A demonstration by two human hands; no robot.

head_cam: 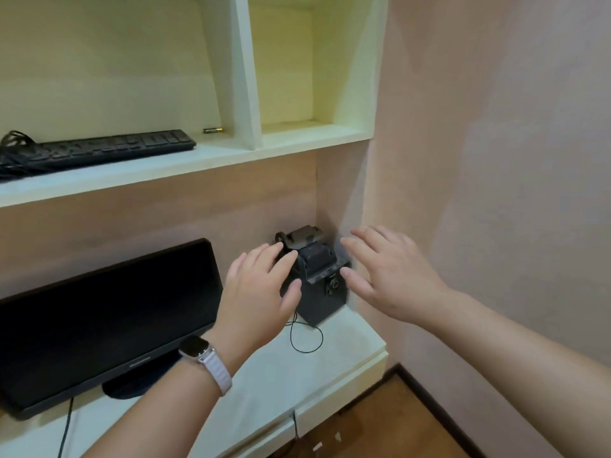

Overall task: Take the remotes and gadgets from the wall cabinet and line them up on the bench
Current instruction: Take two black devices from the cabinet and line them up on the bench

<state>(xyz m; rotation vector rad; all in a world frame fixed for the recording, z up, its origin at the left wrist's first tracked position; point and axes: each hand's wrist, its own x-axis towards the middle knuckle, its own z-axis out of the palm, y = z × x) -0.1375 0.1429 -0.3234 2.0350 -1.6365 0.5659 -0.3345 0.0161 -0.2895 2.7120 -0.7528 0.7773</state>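
Observation:
A dark boxy gadget stands on the white bench in the corner by the wall, with a smaller dark device resting on its top. My left hand is open, fingers spread against the gadget's left side. To the gadget's right my right hand hovers open, fingers spread, a little apart from it. A thin black cord loops on the bench in front of the gadget. Up in the wall cabinet lie a black keyboard and a small battery.
A black monitor stands on the bench left of the gadget, its cable hanging over the front edge. The cabinet's right compartment holds nothing visible. A pink wall closes in on the right. Wooden floor lies below.

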